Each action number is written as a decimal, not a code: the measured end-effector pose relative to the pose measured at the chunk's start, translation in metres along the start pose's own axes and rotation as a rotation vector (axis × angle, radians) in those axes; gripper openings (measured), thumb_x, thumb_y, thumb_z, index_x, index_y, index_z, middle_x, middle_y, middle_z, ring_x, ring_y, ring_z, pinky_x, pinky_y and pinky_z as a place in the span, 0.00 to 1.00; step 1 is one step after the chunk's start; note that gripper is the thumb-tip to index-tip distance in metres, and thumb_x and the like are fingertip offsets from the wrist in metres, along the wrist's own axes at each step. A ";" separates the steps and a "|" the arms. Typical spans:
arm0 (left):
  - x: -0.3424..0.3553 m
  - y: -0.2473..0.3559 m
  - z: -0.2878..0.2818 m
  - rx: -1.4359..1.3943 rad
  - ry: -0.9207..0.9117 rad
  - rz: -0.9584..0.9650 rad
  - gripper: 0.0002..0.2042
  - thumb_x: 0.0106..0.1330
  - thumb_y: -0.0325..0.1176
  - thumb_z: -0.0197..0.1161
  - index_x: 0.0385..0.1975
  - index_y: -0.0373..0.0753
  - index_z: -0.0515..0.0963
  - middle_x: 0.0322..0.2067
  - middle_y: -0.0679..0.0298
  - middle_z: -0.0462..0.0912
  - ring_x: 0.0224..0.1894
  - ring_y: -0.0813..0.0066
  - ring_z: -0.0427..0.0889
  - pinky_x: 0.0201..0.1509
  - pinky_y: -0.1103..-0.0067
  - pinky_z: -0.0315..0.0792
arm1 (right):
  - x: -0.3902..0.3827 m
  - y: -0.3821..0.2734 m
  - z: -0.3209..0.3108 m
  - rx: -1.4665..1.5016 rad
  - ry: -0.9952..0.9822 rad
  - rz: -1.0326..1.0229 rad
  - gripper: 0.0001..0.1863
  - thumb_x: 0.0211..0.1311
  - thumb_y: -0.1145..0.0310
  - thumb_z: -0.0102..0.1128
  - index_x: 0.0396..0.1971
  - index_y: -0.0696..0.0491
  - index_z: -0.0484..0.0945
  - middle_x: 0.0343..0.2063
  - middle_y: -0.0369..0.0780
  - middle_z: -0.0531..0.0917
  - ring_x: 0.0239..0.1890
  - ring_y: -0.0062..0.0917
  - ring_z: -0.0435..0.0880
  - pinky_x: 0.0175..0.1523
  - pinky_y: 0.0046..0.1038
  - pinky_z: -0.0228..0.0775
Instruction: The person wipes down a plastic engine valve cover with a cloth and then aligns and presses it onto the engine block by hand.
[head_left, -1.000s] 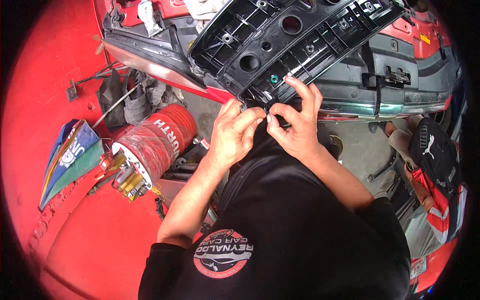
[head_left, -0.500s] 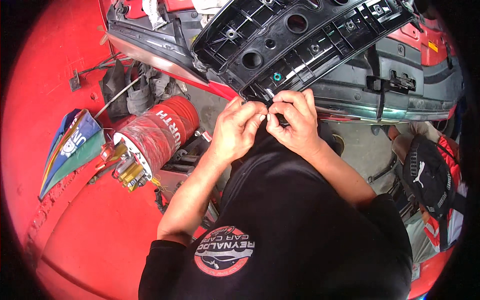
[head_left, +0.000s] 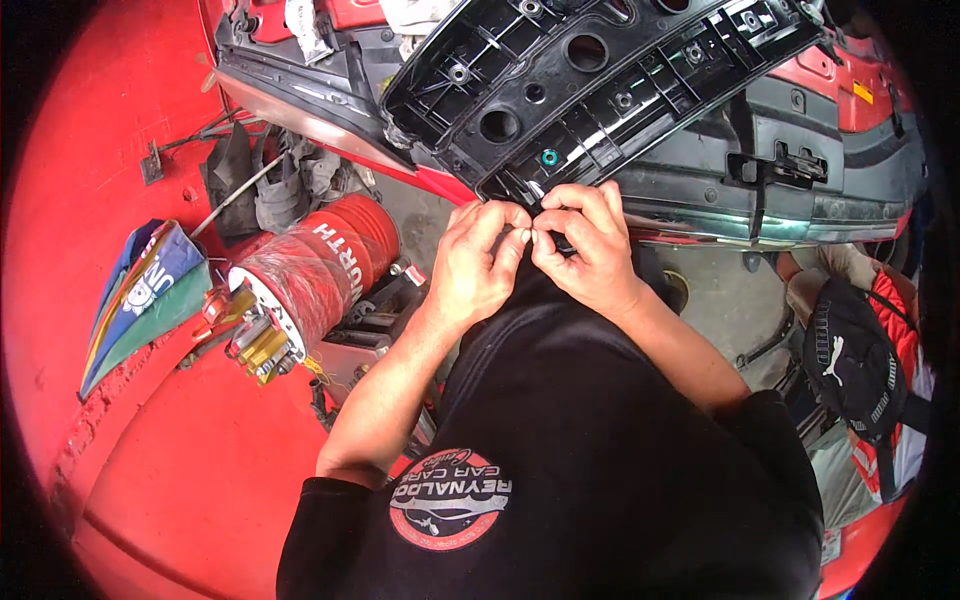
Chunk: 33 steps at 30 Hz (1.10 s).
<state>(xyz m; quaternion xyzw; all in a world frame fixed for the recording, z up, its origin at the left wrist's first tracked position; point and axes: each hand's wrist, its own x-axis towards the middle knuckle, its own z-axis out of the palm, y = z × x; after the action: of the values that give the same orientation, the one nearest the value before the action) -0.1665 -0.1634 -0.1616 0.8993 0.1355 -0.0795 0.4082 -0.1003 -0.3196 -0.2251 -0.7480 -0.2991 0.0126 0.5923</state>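
Note:
A long black plastic panel (head_left: pixel 600 80) with ribs and round holes lies tilted across the top of the view, with a small green clip (head_left: pixel 549 157) near its lower edge. My left hand (head_left: pixel 475 265) and my right hand (head_left: pixel 585 250) meet at that lower edge, fingertips pinched together on a small part I cannot make out. Both hands press against the panel's rim just below the green clip. My black shirt fills the lower middle.
A red can wrapped in clear film (head_left: pixel 310 280) with brass fittings lies at the left. A red car body panel (head_left: pixel 150 450) curves around the left side. A grey and red bumper (head_left: pixel 800 180) runs at the right, and a black bag (head_left: pixel 860 360) lies lower right.
My hands stay pinched at the panel's lower edge. The right hand's fingers have curled in closer to the left hand's fingertips.

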 end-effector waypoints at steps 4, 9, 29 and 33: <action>-0.006 -0.002 0.005 0.016 0.074 0.013 0.07 0.62 0.26 0.63 0.39 0.37 0.77 0.36 0.57 0.82 0.42 0.55 0.81 0.50 0.66 0.72 | -0.011 -0.003 -0.002 0.126 0.028 0.117 0.15 0.50 0.74 0.73 0.39 0.53 0.80 0.55 0.46 0.73 0.47 0.37 0.74 0.54 0.32 0.70; -0.012 0.021 0.003 -0.104 0.181 -0.188 0.14 0.61 0.25 0.65 0.46 0.35 0.75 0.45 0.55 0.83 0.50 0.58 0.83 0.53 0.70 0.75 | 0.035 0.009 -0.054 0.350 0.613 0.662 0.39 0.62 0.71 0.68 0.66 0.61 0.53 0.61 0.47 0.67 0.55 0.31 0.74 0.58 0.33 0.71; 0.060 0.011 -0.139 -0.006 0.115 0.084 0.14 0.56 0.24 0.62 0.43 0.36 0.75 0.42 0.57 0.82 0.47 0.66 0.83 0.52 0.72 0.75 | 0.144 0.036 -0.088 0.944 0.449 0.919 0.12 0.53 0.78 0.48 0.37 0.63 0.74 0.41 0.49 0.80 0.45 0.46 0.84 0.53 0.64 0.75; 0.093 0.018 -0.180 -0.298 0.089 0.075 0.37 0.63 0.31 0.69 0.72 0.48 0.61 0.38 0.62 0.86 0.39 0.76 0.81 0.50 0.76 0.74 | 0.187 0.012 -0.095 1.062 0.598 0.921 0.18 0.53 0.79 0.47 0.47 0.62 0.69 0.49 0.52 0.76 0.53 0.52 0.79 0.59 0.69 0.68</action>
<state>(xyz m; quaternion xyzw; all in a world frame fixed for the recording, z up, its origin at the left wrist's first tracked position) -0.0671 -0.0222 -0.0543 0.8357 0.1299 -0.0032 0.5336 0.0942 -0.3184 -0.1446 -0.3837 0.2623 0.1973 0.8632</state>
